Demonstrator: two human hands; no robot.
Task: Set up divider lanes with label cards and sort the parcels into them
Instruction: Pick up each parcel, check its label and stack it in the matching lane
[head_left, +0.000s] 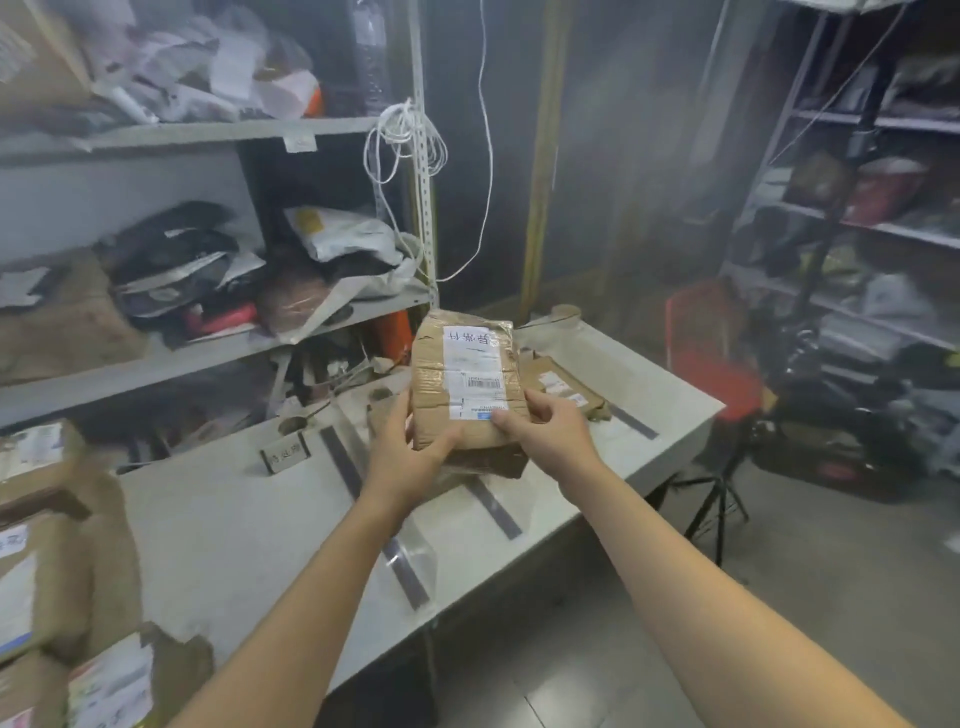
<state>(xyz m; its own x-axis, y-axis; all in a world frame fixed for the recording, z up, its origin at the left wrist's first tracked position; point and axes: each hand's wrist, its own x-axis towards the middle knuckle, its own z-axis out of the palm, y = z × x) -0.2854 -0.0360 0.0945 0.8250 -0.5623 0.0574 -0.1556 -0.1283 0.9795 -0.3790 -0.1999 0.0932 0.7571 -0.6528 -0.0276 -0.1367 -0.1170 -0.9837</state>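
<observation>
Left grip (410, 452) and right grip (545, 431) both hold the brown parcel (462, 384), one at each near corner, with fingers curled round its edges. The parcel is up in the air in the middle of the frame, over the tabletop (234, 519), and its top face is turned to the person. I think that is so the white label (475, 364) can be looked at before a lane is picked. The label has big signs at its far end, a barcode (483, 383) and a small blue patch near the right thumb, but I cannot read the words. Dark strips (340, 457) lie on the tabletop and cut it into lanes. A small card (284, 456) stands at the far end of the left lane, and its writing is too blurry to read. Another flat parcel (563, 387) already lies in a lane to the right. More boxes (31, 571) wait at the lower left.
</observation>
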